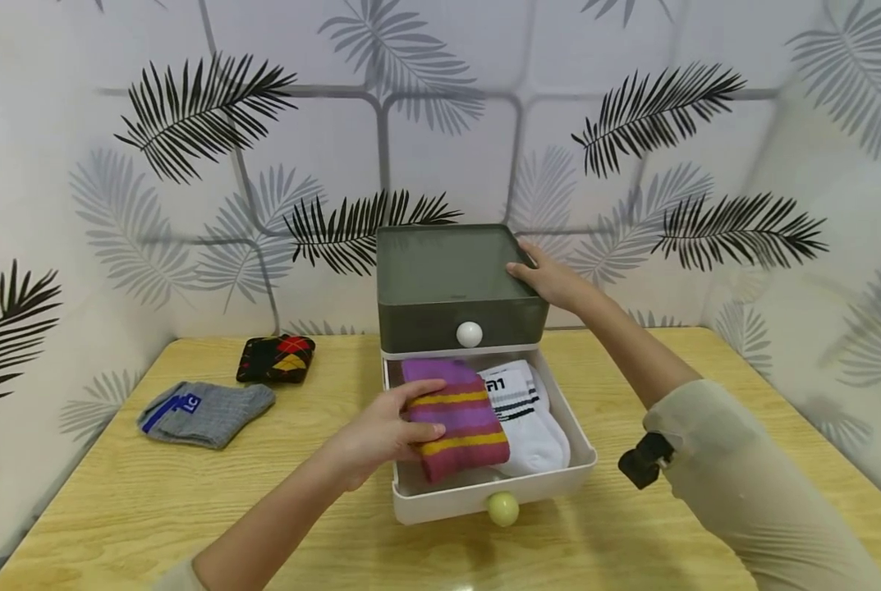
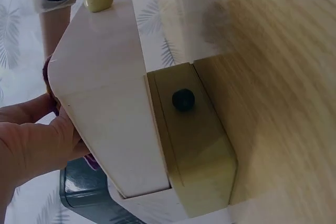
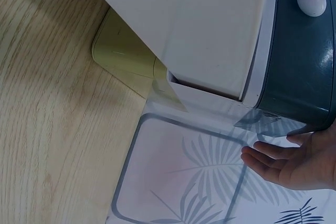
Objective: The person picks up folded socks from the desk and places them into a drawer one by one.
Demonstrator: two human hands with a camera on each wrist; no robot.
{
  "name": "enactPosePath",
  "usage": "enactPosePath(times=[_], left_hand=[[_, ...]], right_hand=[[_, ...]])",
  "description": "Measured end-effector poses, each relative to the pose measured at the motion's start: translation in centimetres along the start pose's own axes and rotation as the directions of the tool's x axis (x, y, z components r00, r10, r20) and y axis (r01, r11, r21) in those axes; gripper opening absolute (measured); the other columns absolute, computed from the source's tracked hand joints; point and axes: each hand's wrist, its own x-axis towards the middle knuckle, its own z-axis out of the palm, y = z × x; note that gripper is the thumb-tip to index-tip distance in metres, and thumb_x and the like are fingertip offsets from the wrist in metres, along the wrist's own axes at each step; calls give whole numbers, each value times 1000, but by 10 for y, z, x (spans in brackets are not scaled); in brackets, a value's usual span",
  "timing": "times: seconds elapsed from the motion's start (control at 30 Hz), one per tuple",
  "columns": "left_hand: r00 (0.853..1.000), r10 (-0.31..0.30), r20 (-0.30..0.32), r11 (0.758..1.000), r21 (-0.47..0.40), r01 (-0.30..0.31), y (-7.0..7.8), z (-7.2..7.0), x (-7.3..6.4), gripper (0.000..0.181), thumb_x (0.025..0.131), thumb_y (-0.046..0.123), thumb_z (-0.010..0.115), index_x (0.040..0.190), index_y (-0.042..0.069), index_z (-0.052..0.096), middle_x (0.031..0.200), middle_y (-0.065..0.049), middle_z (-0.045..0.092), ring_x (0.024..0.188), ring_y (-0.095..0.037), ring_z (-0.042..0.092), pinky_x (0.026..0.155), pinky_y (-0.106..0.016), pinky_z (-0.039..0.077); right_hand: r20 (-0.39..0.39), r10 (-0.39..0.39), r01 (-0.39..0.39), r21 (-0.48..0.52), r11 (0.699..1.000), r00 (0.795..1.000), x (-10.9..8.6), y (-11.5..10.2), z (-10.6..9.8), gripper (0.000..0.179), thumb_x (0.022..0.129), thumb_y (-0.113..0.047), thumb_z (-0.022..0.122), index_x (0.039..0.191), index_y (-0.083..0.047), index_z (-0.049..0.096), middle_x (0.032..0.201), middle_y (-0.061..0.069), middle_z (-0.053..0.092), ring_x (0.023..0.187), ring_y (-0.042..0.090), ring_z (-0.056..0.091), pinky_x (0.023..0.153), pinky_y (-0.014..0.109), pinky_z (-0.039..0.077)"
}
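A folded purple, red and yellow striped sock (image 1: 458, 419) lies in the left part of the pulled-out white drawer (image 1: 477, 505). My left hand (image 1: 381, 431) grips its left side, thumb and index finger on the fabric, other fingers hidden. In the left wrist view, the left hand (image 2: 42, 137) reaches over the drawer's wall. White socks (image 1: 525, 419) with black stripes lie to the right in the drawer. My right hand (image 1: 554, 279) rests at the right edge of the dark green top unit (image 1: 447, 263). Its fingers (image 3: 262, 163) stretch along the side in the right wrist view.
Grey socks (image 1: 207, 410) with a blue patch and a black, red and yellow patterned sock (image 1: 276, 359) lie on the wooden table (image 1: 322, 509), left of the drawers. A yellow-green drawer (image 2: 202, 145) with a dark knob sits below the white one. A leaf-patterned curtain stands behind.
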Motion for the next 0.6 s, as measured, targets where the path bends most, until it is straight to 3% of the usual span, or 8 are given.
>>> enactPosePath(times=[0.07, 0.1, 0.17, 0.3, 0.37, 0.5, 0.53, 0.6], left_hand=[[999, 45, -21, 970, 241, -39, 1, 5, 2, 52, 87, -3, 59, 135, 0, 41, 120, -22, 48, 95, -30, 56, 78, -41, 49], [997, 70, -19, 931, 362, -59, 1, 8, 3, 52, 86, -2, 61, 135, -2, 42, 119, -22, 50, 97, -31, 55, 80, -42, 48], [993, 117, 4, 812, 576, -98, 2, 12, 4, 53, 86, 1, 62, 134, -5, 42, 120, -22, 51, 103, -31, 53, 86, -43, 45], [977, 195, 92, 520, 834, -182, 1, 23, 2, 51, 85, 5, 65, 129, -9, 45, 116, -24, 54, 105, -33, 54, 87, -42, 44], [959, 254, 124, 325, 923, -205, -2, 28, 1, 43, 83, 8, 67, 122, -6, 54, 104, -21, 61, 94, -31, 60, 75, -39, 50], [927, 352, 126, -53, 992, -115, -7, 39, -2, 29, 77, 11, 72, 105, 5, 65, 79, -8, 65, 66, -24, 63, 50, -33, 51], [915, 384, 126, -135, 988, -80, -7, 42, -2, 22, 76, 12, 73, 97, 7, 67, 74, -5, 64, 61, -21, 61, 47, -31, 49], [885, 449, 121, -246, 969, -7, -8, 46, -3, 13, 73, 12, 73, 83, 10, 66, 67, -2, 62, 56, -18, 57, 44, -27, 47]], right_hand=[[-3, -2, 2, 1, 1000, 1000, -1, 0, -1, 65, 100, -37, 32, 148, -4, 1, 148, 25, 8, 133, 42, 8, 105, 51, 10], [-4, -3, 3, 1, 1000, 1000, -1, 0, -1, 65, 100, -36, 31, 148, -4, 1, 148, 25, 8, 133, 42, 7, 105, 51, 9], [-2, 0, 0, 0, 1000, 1000, -1, 0, -2, 65, 100, -37, 31, 148, -4, 0, 148, 25, 7, 133, 42, 7, 105, 51, 9], [0, 6, -6, -10, 1000, 1000, -3, 0, -3, 66, 100, -38, 31, 148, -6, -1, 148, 26, 8, 133, 43, 7, 105, 52, 9], [-1, 7, -7, -13, 1000, 1000, -3, 0, -3, 66, 100, -38, 31, 148, -6, -1, 148, 26, 8, 133, 43, 7, 105, 52, 9], [-2, -3, 3, -11, 1000, 1000, -2, 0, -1, 65, 100, -37, 31, 148, -5, 0, 148, 26, 9, 133, 43, 8, 105, 52, 10], [-3, -6, 6, -9, 1000, 1000, -2, 0, 0, 65, 100, -37, 31, 148, -5, 0, 148, 26, 9, 133, 42, 8, 105, 51, 10], [-4, -13, 13, -5, 1000, 1000, -2, -1, 1, 65, 100, -36, 31, 148, -4, 1, 147, 26, 9, 133, 42, 8, 105, 51, 10]])
